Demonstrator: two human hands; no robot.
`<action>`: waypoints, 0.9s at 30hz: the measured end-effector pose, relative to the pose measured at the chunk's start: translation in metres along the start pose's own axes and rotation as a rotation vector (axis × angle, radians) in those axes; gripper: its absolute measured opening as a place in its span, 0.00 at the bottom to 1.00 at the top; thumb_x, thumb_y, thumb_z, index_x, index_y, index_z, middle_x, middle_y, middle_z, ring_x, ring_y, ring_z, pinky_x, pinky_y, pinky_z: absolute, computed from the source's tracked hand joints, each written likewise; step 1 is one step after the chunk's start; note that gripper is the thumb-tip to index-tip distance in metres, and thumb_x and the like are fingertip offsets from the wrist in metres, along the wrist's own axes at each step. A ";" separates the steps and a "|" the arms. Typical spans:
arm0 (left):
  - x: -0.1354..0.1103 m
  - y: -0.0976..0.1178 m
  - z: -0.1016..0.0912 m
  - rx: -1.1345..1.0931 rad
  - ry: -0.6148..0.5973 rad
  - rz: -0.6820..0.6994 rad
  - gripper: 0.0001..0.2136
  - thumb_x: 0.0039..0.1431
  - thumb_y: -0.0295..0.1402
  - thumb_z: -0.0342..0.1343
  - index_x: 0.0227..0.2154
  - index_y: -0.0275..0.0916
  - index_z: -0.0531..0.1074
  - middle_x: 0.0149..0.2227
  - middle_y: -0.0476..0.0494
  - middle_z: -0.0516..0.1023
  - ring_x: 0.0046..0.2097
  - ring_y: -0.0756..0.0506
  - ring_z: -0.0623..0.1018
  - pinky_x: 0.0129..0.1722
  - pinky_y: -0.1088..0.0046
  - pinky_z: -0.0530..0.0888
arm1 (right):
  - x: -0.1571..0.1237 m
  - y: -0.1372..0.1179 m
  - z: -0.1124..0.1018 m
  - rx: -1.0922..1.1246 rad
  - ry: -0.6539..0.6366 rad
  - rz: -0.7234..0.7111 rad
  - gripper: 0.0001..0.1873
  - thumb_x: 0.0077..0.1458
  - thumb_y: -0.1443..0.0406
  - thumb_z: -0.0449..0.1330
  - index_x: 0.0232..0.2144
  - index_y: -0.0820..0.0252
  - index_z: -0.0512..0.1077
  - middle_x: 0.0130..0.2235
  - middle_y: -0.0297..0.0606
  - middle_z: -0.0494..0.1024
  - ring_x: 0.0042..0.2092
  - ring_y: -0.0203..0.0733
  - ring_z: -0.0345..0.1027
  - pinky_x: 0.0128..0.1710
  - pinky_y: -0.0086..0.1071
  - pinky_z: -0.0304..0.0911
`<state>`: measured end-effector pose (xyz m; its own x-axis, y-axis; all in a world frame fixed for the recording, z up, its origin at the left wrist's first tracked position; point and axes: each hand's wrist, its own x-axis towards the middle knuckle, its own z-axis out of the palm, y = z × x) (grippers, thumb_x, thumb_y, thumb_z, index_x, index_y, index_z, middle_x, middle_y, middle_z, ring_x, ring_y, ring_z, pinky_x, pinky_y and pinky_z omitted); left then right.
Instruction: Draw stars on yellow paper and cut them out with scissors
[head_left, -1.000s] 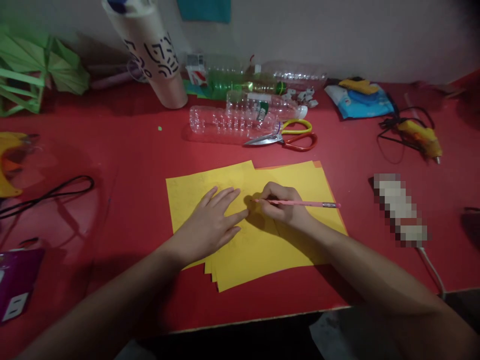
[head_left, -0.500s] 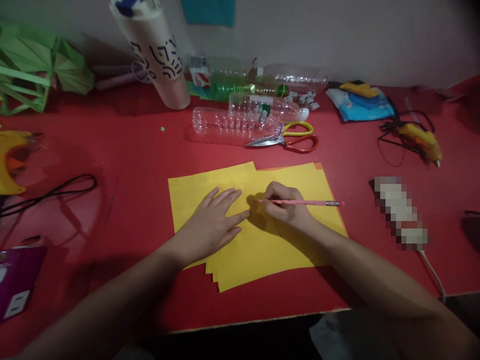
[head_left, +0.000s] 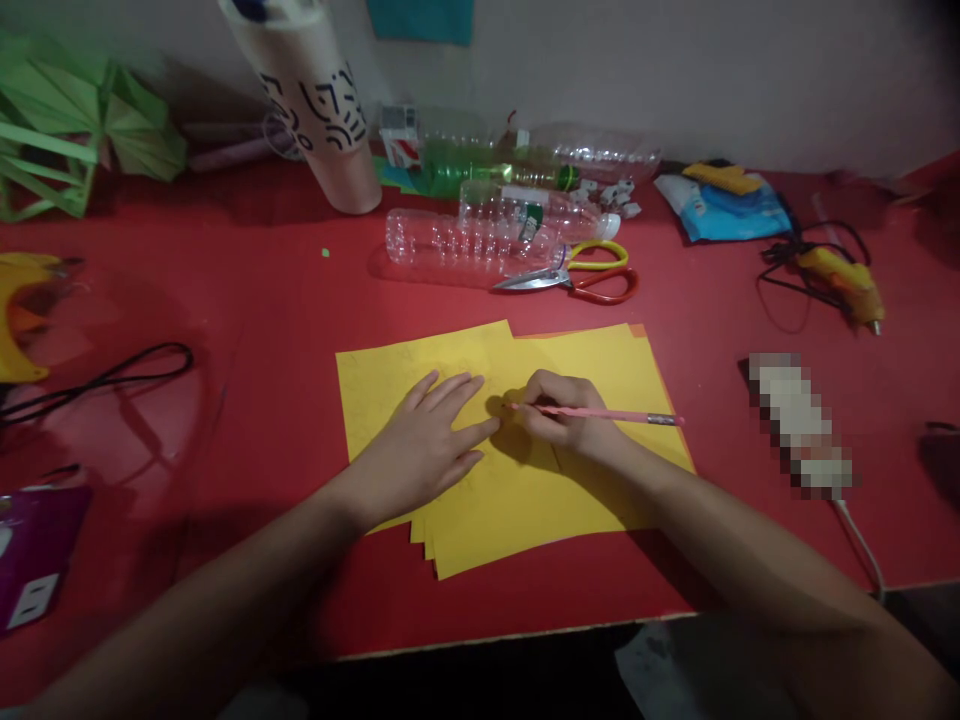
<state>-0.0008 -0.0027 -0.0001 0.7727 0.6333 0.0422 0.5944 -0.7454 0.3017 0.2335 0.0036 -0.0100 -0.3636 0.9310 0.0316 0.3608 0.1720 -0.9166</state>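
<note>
Overlapping sheets of yellow paper (head_left: 517, 520) lie on the red table in front of me, with faint pencil marks on the left sheet. My left hand (head_left: 427, 450) rests flat on the paper, fingers spread. Pinched in my right hand (head_left: 566, 410) is a pink pencil (head_left: 615, 413), its tip pointing left at the paper close to my left fingertips. The pencil's eraser end sticks out to the right. Whatever is drawn right under the tip is in shadow and hard to make out.
Behind the paper lie scissors (head_left: 570, 275) with red and yellow handles and several clear plastic bottles (head_left: 450, 240). A tall tumbler (head_left: 322, 110) stands at the back left. On the right are a yellow glue gun (head_left: 840, 280), a blue packet (head_left: 731, 210) and a blurred-out device (head_left: 799, 420) with a cord.
The pencil tip and my right hand have shifted slightly left and down, and the pencil's eraser end has dipped. My left hand stays in place on the paper.
</note>
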 end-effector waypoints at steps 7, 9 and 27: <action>-0.001 0.000 0.001 -0.013 0.013 -0.006 0.14 0.67 0.35 0.53 0.53 0.45 0.74 0.67 0.34 0.64 0.68 0.34 0.63 0.66 0.43 0.58 | 0.001 -0.002 0.001 -0.041 -0.006 -0.032 0.07 0.52 0.67 0.57 0.24 0.55 0.63 0.21 0.27 0.64 0.23 0.32 0.53 0.22 0.30 0.47; -0.001 0.000 0.002 -0.031 0.013 -0.010 0.14 0.67 0.35 0.52 0.53 0.44 0.74 0.67 0.34 0.63 0.68 0.34 0.62 0.66 0.43 0.57 | 0.001 -0.003 0.001 -0.065 -0.014 -0.031 0.07 0.53 0.67 0.57 0.24 0.55 0.63 0.21 0.27 0.64 0.23 0.32 0.53 0.22 0.30 0.48; 0.001 0.000 -0.001 -0.025 -0.002 -0.009 0.16 0.67 0.36 0.52 0.56 0.46 0.73 0.67 0.33 0.63 0.68 0.33 0.63 0.66 0.41 0.57 | 0.006 -0.010 -0.004 0.155 0.103 0.070 0.08 0.55 0.64 0.60 0.25 0.55 0.66 0.22 0.29 0.70 0.22 0.33 0.59 0.22 0.29 0.53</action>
<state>-0.0003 -0.0025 0.0007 0.7678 0.6397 0.0370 0.5958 -0.7340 0.3259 0.2312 0.0088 0.0005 -0.2500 0.9682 -0.0011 0.2423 0.0614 -0.9683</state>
